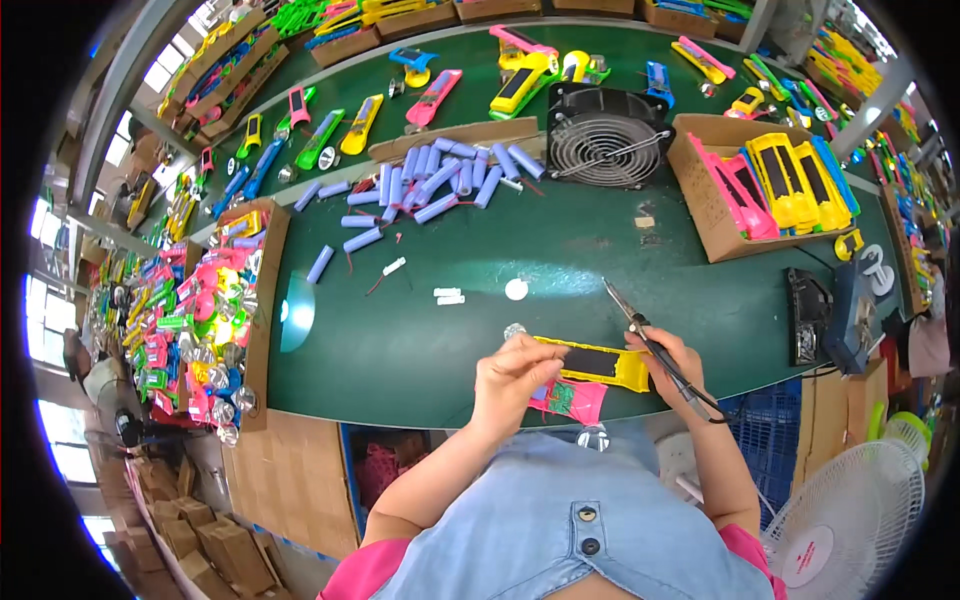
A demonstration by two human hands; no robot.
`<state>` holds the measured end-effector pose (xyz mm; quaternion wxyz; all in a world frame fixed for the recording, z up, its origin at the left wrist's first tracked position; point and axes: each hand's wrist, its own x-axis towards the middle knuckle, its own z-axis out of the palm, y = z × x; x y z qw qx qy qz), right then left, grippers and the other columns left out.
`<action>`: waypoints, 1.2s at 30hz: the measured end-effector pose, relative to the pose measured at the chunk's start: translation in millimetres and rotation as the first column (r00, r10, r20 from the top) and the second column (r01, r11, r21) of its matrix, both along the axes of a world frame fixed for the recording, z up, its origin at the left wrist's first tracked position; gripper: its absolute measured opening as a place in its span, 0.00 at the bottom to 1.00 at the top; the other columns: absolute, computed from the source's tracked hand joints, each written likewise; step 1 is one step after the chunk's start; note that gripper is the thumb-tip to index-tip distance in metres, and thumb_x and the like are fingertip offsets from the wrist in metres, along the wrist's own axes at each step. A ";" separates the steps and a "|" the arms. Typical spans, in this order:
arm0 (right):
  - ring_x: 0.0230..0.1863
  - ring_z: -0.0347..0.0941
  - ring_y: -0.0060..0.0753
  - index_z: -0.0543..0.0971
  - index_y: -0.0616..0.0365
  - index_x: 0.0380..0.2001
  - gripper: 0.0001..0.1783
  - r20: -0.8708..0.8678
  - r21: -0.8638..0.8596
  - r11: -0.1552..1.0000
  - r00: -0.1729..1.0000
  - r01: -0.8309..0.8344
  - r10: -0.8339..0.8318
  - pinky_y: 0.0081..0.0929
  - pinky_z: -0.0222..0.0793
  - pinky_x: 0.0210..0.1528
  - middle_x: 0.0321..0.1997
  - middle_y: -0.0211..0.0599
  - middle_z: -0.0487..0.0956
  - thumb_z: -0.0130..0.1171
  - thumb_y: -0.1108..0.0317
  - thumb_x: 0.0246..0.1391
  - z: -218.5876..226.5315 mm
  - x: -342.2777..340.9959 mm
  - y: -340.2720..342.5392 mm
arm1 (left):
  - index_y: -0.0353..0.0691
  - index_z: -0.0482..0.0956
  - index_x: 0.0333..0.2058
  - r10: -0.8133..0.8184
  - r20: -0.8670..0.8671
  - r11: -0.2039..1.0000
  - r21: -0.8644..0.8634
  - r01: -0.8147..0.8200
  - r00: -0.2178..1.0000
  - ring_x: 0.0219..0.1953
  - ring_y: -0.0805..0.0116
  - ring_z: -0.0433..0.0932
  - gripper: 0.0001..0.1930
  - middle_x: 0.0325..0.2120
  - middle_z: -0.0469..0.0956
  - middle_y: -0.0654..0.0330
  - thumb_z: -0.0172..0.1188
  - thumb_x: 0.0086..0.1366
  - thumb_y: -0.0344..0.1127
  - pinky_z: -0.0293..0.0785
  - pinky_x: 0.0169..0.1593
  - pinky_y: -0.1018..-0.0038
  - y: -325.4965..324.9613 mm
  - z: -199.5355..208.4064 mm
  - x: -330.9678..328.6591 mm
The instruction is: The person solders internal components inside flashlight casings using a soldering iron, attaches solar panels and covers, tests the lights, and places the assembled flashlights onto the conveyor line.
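A yellow flashlight-like casing (632, 371) with a dark panel lies tilted at the table's near edge, between my hands. My left hand (512, 380) is pinched closed over its left end; whatever sits between thumb and fingers is hidden. In my right hand (680, 360) is a soldering iron (641, 325), its tip pointing up and left over the table, while the fingers touch the casing's right end. Below the casing is a pink piece (588, 402) with a green circuit board and thin wires. A shiny reflector (593, 437) hangs at the table's edge beneath it.
Purple battery cells (437, 180) are heaped at the back. A metal-grilled fan (605, 150) stands behind, beside a cardboard box (707, 215) of coloured casings. White strips (449, 296) and a round white piece (516, 289) lie mid-table. A blue device (851, 320) sits at right.
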<state>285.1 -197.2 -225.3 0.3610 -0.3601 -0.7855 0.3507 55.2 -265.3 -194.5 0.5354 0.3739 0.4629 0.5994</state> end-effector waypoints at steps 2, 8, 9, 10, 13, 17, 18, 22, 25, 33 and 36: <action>0.42 0.75 0.37 0.64 0.56 0.46 0.24 0.051 -0.036 0.999 0.999 -0.015 0.017 0.32 0.68 0.47 0.41 0.42 0.77 0.57 0.78 0.43 -4.9 0.5 2.8 | 0.36 0.79 0.28 0.075 -0.258 0.997 0.041 -0.067 0.963 0.28 0.69 0.72 0.07 0.27 0.71 0.59 0.59 0.48 0.20 0.69 0.35 0.75 4.8 5.0 -10.4; 0.32 0.75 0.32 0.75 0.51 0.33 0.17 0.090 0.517 0.854 0.989 0.057 -0.121 0.49 0.56 0.57 0.30 0.29 0.78 0.66 0.70 0.34 11.7 -9.3 -13.1 | 0.41 0.75 0.21 0.242 -0.963 0.924 0.265 0.275 0.117 0.27 0.62 0.69 0.04 0.22 0.69 0.61 0.58 0.44 0.25 0.65 0.33 0.69 21.4 8.0 -37.8; 0.29 0.74 0.32 0.75 0.54 0.33 0.18 0.062 0.479 0.876 0.994 0.050 -0.091 0.48 0.58 0.55 0.26 0.35 0.77 0.67 0.69 0.34 20.7 -12.1 -18.0 | 0.40 0.75 0.21 0.175 -0.977 0.927 0.204 0.315 0.118 0.27 0.62 0.69 0.02 0.21 0.69 0.60 0.55 0.47 0.26 0.64 0.33 0.69 25.2 2.5 -41.0; 0.29 0.74 0.32 0.75 0.54 0.33 0.18 0.067 0.473 0.879 0.993 0.056 -0.100 0.48 0.58 0.55 0.26 0.35 0.77 0.67 0.69 0.34 21.8 -15.6 -21.8 | 0.40 0.75 0.21 0.167 -0.978 0.925 0.199 0.323 0.124 0.27 0.62 0.69 0.02 0.21 0.69 0.60 0.55 0.47 0.26 0.64 0.33 0.69 28.3 1.7 -42.5; 0.29 0.75 0.30 0.74 0.65 0.35 0.13 -0.237 -0.030 0.971 0.942 0.239 -0.239 0.35 0.70 0.45 0.31 0.41 0.77 0.62 0.76 0.42 7.2 -24.7 -33.2 | 0.39 0.76 0.22 -0.004 -0.997 0.925 0.024 0.380 0.073 0.28 0.59 0.71 0.02 0.22 0.70 0.58 0.54 0.48 0.27 0.67 0.33 0.68 36.0 4.7 -40.8; 0.26 0.74 0.22 0.73 0.67 0.34 0.07 -0.464 -0.658 0.751 0.755 0.058 -0.464 0.19 0.72 0.27 0.31 0.40 0.76 0.55 0.76 0.49 11.7 -35.0 -27.8 | 0.39 0.76 0.23 -0.123 -0.987 0.915 -0.073 0.398 0.100 0.29 0.56 0.72 0.04 0.22 0.70 0.56 0.53 0.47 0.25 0.69 0.33 0.66 43.6 10.3 -38.9; 0.26 0.74 0.22 0.73 0.67 0.34 0.07 -0.463 -0.660 0.749 0.754 0.058 -0.466 0.19 0.72 0.27 0.31 0.40 0.76 0.55 0.76 0.49 10.2 -36.0 -25.1 | 0.38 0.76 0.23 -0.172 -0.984 0.901 -0.140 0.410 0.044 0.30 0.55 0.72 0.05 0.23 0.70 0.55 0.52 0.47 0.24 0.69 0.33 0.65 44.2 12.4 -37.5; 0.25 0.73 0.22 0.74 0.67 0.33 0.07 -0.411 -0.718 0.695 0.783 0.037 -0.466 0.17 0.70 0.26 0.28 0.38 0.76 0.55 0.76 0.49 8.2 -38.7 -20.9 | 0.38 0.77 0.24 -0.249 -0.965 0.864 -0.258 0.432 -0.079 0.32 0.54 0.72 0.08 0.25 0.70 0.53 0.51 0.46 0.21 0.70 0.34 0.65 46.1 19.5 -33.5; 0.24 0.73 0.21 0.74 0.67 0.32 0.06 -0.389 -0.730 0.682 0.795 0.042 -0.465 0.16 0.70 0.24 0.27 0.38 0.76 0.55 0.76 0.49 8.6 -40.3 -19.5 | 0.37 0.76 0.24 -0.281 -0.955 0.853 -0.292 0.433 -0.093 0.32 0.55 0.73 0.07 0.26 0.69 0.52 0.51 0.46 0.22 0.70 0.34 0.65 48.4 23.6 -30.6; 0.24 0.73 0.21 0.75 0.67 0.32 0.06 -0.364 -0.724 0.687 0.814 0.058 -0.453 0.14 0.67 0.22 0.26 0.37 0.76 0.56 0.77 0.48 9.1 -43.8 -19.0 | 0.38 0.77 0.25 -0.294 -0.943 0.846 -0.333 0.417 -0.157 0.31 0.54 0.73 0.07 0.26 0.70 0.52 0.51 0.46 0.23 0.71 0.34 0.65 51.8 26.4 -27.4; 0.24 0.74 0.21 0.75 0.67 0.32 0.06 -0.367 -0.724 0.687 0.809 0.061 -0.459 0.14 0.66 0.22 0.26 0.37 0.76 0.56 0.77 0.48 8.5 -42.2 -19.2 | 0.39 0.77 0.24 -0.342 -0.933 0.833 -0.355 0.425 -0.109 0.30 0.53 0.73 0.07 0.26 0.70 0.52 0.51 0.47 0.24 0.71 0.34 0.65 54.7 26.1 -32.0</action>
